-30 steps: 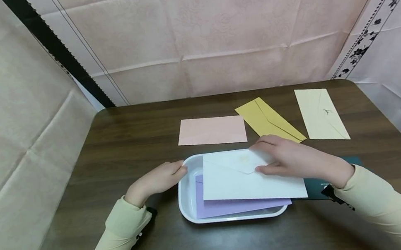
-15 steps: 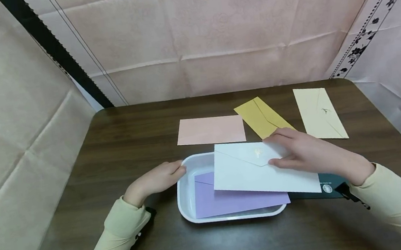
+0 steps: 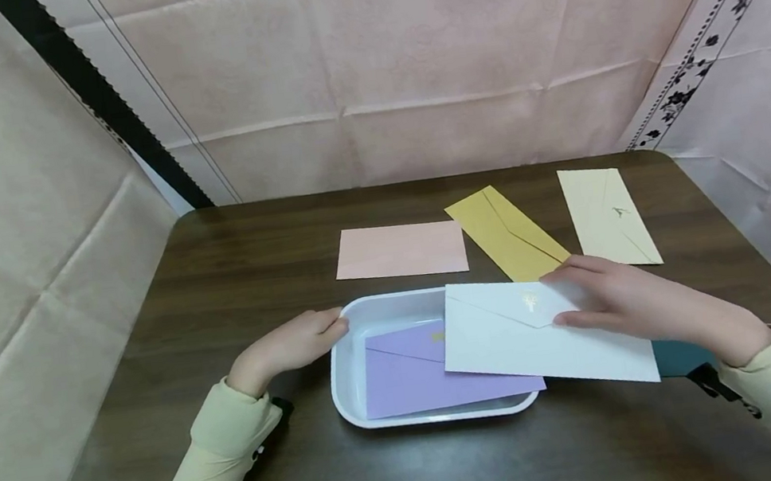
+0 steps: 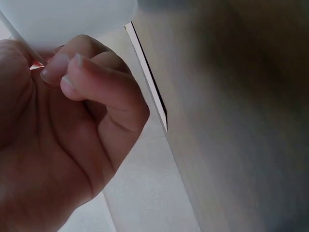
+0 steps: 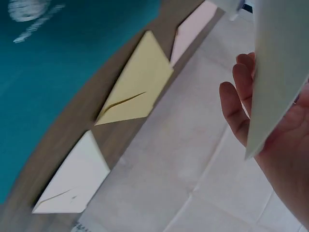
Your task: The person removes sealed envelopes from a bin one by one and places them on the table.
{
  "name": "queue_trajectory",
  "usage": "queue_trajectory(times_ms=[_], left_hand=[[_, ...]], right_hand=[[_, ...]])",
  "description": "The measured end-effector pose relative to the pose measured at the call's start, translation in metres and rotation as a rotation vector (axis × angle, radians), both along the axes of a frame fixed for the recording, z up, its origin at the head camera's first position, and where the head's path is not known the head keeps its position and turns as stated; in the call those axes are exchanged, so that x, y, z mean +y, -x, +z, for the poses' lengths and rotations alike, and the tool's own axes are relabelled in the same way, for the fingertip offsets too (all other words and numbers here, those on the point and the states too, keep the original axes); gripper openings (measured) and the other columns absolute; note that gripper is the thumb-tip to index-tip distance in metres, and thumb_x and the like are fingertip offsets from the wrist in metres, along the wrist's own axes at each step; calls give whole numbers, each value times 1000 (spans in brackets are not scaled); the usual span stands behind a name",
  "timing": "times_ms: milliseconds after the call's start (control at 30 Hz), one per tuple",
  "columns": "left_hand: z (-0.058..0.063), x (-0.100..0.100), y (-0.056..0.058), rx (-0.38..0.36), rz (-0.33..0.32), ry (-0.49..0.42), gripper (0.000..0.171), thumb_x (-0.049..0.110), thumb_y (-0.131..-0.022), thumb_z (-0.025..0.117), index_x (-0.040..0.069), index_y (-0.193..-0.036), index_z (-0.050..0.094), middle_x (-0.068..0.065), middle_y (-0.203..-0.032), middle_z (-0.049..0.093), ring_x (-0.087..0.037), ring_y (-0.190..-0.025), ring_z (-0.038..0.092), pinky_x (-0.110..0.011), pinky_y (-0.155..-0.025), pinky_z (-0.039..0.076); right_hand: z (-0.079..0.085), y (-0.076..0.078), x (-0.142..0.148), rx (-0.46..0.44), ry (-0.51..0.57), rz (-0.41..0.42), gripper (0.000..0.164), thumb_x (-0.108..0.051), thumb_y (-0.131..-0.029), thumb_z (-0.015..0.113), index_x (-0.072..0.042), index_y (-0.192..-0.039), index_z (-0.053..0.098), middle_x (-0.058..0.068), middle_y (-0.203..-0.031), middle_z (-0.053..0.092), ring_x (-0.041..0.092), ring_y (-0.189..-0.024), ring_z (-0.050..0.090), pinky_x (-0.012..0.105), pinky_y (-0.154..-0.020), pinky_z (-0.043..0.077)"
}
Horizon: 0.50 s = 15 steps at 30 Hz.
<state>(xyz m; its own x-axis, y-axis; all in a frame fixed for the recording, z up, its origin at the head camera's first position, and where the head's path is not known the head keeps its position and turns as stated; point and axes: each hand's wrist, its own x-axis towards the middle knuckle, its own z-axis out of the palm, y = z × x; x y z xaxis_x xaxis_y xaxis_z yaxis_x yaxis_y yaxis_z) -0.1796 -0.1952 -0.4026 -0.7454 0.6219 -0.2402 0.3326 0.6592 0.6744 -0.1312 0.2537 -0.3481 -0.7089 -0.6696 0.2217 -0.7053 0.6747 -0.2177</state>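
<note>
My left hand (image 3: 291, 352) pinches the left rim of a white tray (image 3: 341, 386); in the left wrist view its fingers (image 4: 111, 92) curl in at the tray's edge. A white envelope (image 3: 499, 343) with a small gold mark is held by my right hand (image 3: 616, 296), thumb on the flap side and the other fingers behind. This envelope overlaps the right part of the tray. Inside the tray lies a purple envelope (image 3: 402, 375), its right part partly hidden. A flat teal piece (image 3: 681, 356) with a white round print shows beneath the right hand.
Behind the tray lie a pink envelope (image 3: 401, 250), a yellow envelope (image 3: 507, 229) set at a slant, and a cream envelope (image 3: 609, 213) at the right. The brown table (image 3: 249, 249) ends at pale cloth (image 3: 406, 53) on its far side.
My right hand has moved the white envelope to the right, rising slightly and then lowering. More of the purple envelope and the tray shows. My left hand has kept its place at the rim.
</note>
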Motion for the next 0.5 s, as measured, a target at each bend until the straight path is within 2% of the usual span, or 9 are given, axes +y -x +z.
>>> queue_trajectory(times_ms=[233,367,500], left_hand=[[1,-6,3,-10,2,8,33,31,-102,38,15,-125,54,5,-99,61,-14,-88,55,-34,-82,44],[0,-12,4,-25,2,7,33,32,-102,38,14,-125,54,5,-99,61,-13,-88,55,-33,-82,44],[2,-20,4,-27,9,12,35,34,-102,37,13,-127,53,4,-99,61,-14,-87,56,-34,-81,45]], right_hand=[[-2,-16,23,-41,-29,-47,47,-39,-83,69,-12,-121,61,-13,-109,54,0,-90,50,24,-77,45],[-5,-28,35,-154,-74,-80,51,-44,-85,64,-11,-124,60,-17,-103,52,-4,-84,49,23,-70,46],[-13,-37,43,-288,-43,-11,46,-39,-87,63,-10,-122,60,-20,-91,52,-5,-76,49,21,-63,44]])
